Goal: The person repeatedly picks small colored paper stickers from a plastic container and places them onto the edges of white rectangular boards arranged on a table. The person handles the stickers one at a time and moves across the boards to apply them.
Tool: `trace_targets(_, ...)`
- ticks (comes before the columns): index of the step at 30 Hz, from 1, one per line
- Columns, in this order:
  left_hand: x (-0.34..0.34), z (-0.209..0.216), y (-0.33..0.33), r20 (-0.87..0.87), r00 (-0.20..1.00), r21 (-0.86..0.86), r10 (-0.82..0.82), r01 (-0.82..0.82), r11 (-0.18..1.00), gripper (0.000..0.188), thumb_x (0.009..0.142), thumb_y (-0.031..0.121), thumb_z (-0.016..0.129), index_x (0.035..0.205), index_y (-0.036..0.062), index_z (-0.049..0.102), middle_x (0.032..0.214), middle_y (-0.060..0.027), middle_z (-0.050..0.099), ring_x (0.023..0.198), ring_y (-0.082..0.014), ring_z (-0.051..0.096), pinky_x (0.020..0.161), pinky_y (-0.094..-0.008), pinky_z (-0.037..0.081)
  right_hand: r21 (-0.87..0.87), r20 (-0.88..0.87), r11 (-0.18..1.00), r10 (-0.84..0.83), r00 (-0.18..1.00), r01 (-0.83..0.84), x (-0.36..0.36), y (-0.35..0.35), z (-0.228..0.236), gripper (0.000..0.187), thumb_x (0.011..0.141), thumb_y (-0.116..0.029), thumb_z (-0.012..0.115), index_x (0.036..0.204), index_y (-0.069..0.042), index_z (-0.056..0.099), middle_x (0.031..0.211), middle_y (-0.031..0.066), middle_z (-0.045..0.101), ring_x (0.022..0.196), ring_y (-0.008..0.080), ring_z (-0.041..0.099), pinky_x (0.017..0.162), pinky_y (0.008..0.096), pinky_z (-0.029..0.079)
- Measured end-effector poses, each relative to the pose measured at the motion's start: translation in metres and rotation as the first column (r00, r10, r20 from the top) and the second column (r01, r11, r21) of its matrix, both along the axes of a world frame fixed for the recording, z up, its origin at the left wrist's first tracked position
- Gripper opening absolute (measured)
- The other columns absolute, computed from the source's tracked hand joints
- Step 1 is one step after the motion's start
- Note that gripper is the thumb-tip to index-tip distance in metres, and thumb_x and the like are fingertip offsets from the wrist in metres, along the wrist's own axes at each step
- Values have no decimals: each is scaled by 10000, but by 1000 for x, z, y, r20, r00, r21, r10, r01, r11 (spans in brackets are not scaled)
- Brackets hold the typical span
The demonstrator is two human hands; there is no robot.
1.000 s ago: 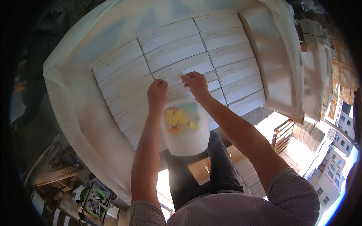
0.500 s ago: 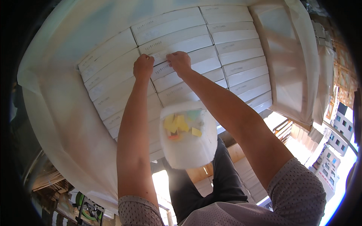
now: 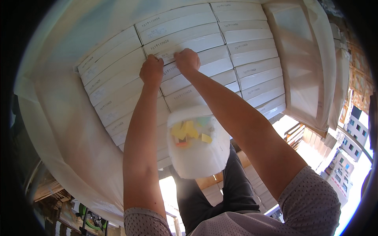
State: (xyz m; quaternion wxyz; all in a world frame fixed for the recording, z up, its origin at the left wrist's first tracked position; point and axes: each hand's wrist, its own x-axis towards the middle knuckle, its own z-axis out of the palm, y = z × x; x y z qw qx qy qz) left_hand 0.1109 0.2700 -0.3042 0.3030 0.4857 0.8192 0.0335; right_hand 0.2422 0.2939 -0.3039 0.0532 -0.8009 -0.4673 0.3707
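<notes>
Between my hands a small white label [image 3: 167,56] lies against the front of a long white carton [image 3: 204,42] in a stack. My left hand [image 3: 152,70] is closed, with thumb and finger at the label's left end. At its right end is my right hand [image 3: 188,61], its fingers curled in and pinched. Similar faint labels show on neighbouring cartons, such as the carton [image 3: 179,29] just above. Nearer my body, below my hands, is a whitish translucent rounded object [image 3: 199,159] with yellow and orange patches; its kind is unclear.
Pale translucent sheeting [image 3: 71,129] drapes around the stack at the left and top, and more sheeting [image 3: 301,67] hangs on the right. Wooden pallets [image 3: 295,135] stand low at the right. Green-and-black equipment [image 3: 92,220] is at the lower left.
Both hands stay at the same label, with my right fingers a little higher. The view has shifted slightly, and the label between my fingers shows more clearly.
</notes>
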Motion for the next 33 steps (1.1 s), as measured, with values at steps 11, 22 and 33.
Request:
trace_targets(11,-18,-14,4,72,995,-16,71,-70,997,358,869,415,598,982,88,689,1043,-157,709,1017,-373,663,861,-486,525,-61,-622,997,-4,783,-43,12,12,15,392,847,-328,670,1055,4,672,1017,160,710,923,269,693,833,394,531)
trace_targets(22,-49,26,-69,808,305,-312,504,-503,806,300,986,339,545,974,44,594,679,-65,589,474,-130,472,421,-297,367,120,-484,988,-25,875,94,65,-11,75,323,849,-196,640,1097,7,687,945,95,714,857,172,676,754,288,525)
trace_targets(33,22,226,-195,782,-232,-623,579,-307,720,477,1040,450,355,1099,47,604,775,-77,621,517,-183,535,459,-328,433,208,-592,873,471,654,-441,66,-160,263,274,846,-236,709,1071,-81,684,964,51,631,868,170,634,792,312,514)
